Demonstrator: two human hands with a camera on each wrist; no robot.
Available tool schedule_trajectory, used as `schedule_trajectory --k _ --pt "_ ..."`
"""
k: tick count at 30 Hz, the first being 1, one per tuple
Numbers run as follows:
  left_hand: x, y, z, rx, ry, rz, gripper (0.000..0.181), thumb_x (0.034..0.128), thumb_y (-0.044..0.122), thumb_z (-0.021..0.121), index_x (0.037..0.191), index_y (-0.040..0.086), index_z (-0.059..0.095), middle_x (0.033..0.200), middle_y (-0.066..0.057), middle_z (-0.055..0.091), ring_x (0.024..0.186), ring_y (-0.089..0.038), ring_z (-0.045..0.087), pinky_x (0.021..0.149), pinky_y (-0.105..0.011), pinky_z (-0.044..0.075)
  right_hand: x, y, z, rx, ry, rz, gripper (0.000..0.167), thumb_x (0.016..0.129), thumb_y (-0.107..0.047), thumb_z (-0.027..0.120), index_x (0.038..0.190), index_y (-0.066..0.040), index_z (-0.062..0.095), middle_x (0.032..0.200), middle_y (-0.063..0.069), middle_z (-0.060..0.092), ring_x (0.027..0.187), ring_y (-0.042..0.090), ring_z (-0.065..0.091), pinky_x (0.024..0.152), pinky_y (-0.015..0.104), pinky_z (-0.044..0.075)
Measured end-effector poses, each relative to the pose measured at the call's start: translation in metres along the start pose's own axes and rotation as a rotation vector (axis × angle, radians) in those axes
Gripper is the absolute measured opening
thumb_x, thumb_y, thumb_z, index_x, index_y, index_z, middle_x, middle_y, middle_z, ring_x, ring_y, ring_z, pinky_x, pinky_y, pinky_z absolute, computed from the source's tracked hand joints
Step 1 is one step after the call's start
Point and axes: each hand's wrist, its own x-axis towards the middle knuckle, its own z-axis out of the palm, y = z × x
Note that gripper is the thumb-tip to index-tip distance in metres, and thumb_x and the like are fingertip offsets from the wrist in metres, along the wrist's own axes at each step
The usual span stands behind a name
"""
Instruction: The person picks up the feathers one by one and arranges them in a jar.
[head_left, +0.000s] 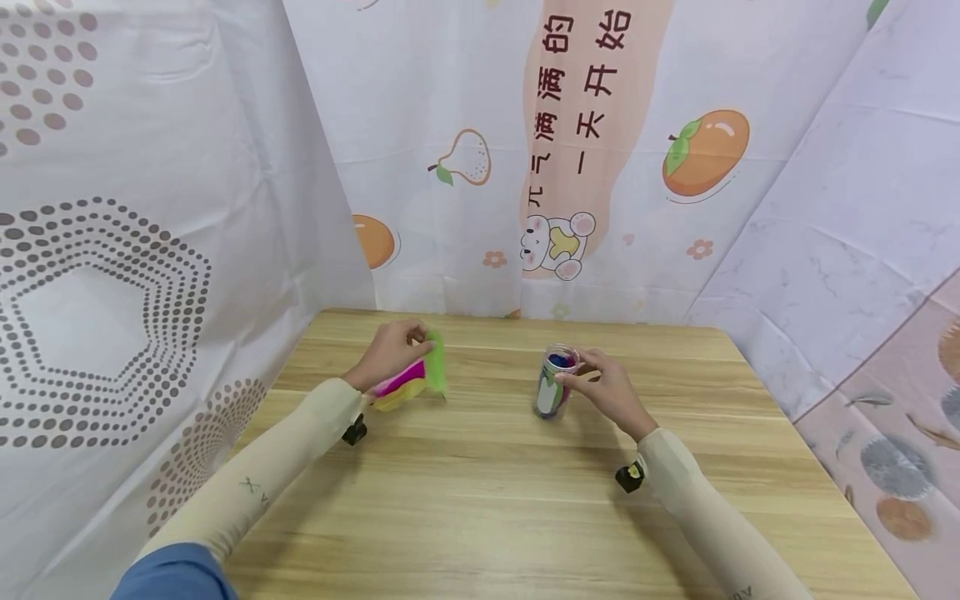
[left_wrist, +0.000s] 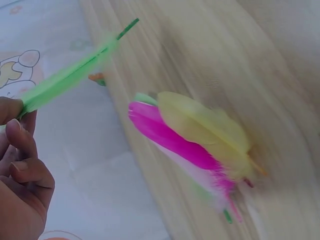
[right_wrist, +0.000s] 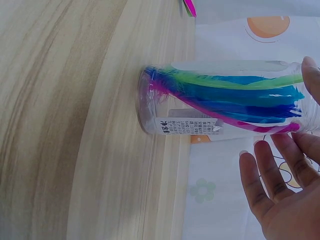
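My left hand pinches a green feather by its tip, and the quill end points away from the fingers. Below it on the table lie a magenta feather and a yellow feather, overlapping with paler ones partly hidden. A clear jar without a lid stands upright on the right. Blue, green and magenta feathers fill it, and a printed label is on its side. Near the rim, my right hand holds the jar between thumb and fingers.
The wooden table carries the jar and the feathers. A printed white curtain hangs behind its back edge, with more cloth at both sides. Small black cameras are strapped to the wrists.
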Motion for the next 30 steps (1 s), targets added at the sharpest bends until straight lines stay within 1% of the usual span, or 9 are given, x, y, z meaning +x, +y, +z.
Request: schedule_trajectory --k 4,10,15,20,24,28,30 --pt "0.004 0.007 0.0 0.002 0.008 0.008 0.019 0.0982 0.023 0.072 0.105 0.005 0.072 0.102 -0.009 0.075 0.096 -0.024 0.069 0.088 -0.046 0.054 0.0 0.001 0.0 0.002 -0.002 -0.002 0.063 0.09 -0.052 0.076 0.141 -0.018 0.063 0.125 0.003 0.063 0.109 0.023 0.063 0.093 0.051 0.052" --pt "0.009 0.016 -0.001 0.014 0.017 0.021 0.018 0.0993 0.025 0.071 0.103 0.007 0.072 0.103 -0.008 0.075 0.095 -0.024 0.068 0.086 -0.045 0.053 0.0 0.001 0.001 -0.004 -0.002 -0.001 0.064 0.09 -0.053 0.076 0.142 -0.017 0.063 0.125 0.003 0.064 0.109 0.023 0.063 0.094 0.05 0.052" --pt "0.016 0.024 -0.003 -0.001 0.035 0.04 0.015 0.0975 0.023 0.074 0.101 0.009 0.073 0.1 -0.005 0.075 0.093 -0.023 0.067 0.084 -0.044 0.053 -0.001 0.001 0.001 0.001 -0.002 -0.001 0.063 0.09 -0.052 0.076 0.141 -0.018 0.063 0.124 0.003 0.063 0.109 0.023 0.063 0.094 0.051 0.052" --pt "0.022 0.03 -0.005 -0.004 0.036 0.048 0.013 0.0973 0.025 0.074 0.101 0.012 0.073 0.1 -0.003 0.075 0.093 -0.021 0.067 0.083 -0.041 0.053 0.0 0.001 0.0 0.005 -0.003 -0.003 0.063 0.09 -0.052 0.076 0.142 -0.018 0.063 0.124 0.003 0.063 0.109 0.023 0.063 0.095 0.05 0.052" --pt "0.027 0.035 -0.005 -0.001 0.037 0.064 0.016 0.0982 0.026 0.073 0.101 0.011 0.073 0.101 -0.004 0.075 0.094 -0.021 0.068 0.083 -0.041 0.053 0.0 0.001 0.0 0.008 0.003 -0.003 0.064 0.09 -0.052 0.077 0.142 -0.017 0.063 0.123 0.003 0.063 0.108 0.023 0.063 0.094 0.05 0.052" --pt "0.031 0.041 -0.004 -0.009 0.039 0.085 0.017 0.0986 0.027 0.073 0.1 0.01 0.073 0.1 -0.005 0.076 0.091 -0.021 0.068 0.082 -0.041 0.054 0.0 0.002 0.001 0.008 0.0 0.002 0.064 0.09 -0.052 0.076 0.142 -0.018 0.062 0.123 0.003 0.063 0.109 0.024 0.062 0.094 0.05 0.051" --pt "0.033 0.043 -0.003 -0.018 0.04 0.099 0.017 0.0986 0.027 0.073 0.1 0.01 0.072 0.098 -0.004 0.076 0.09 -0.021 0.068 0.081 -0.042 0.054 0.001 0.002 0.0 0.007 -0.002 0.011 0.064 0.09 -0.052 0.076 0.143 -0.019 0.062 0.122 0.004 0.063 0.11 0.026 0.062 0.092 0.05 0.052"
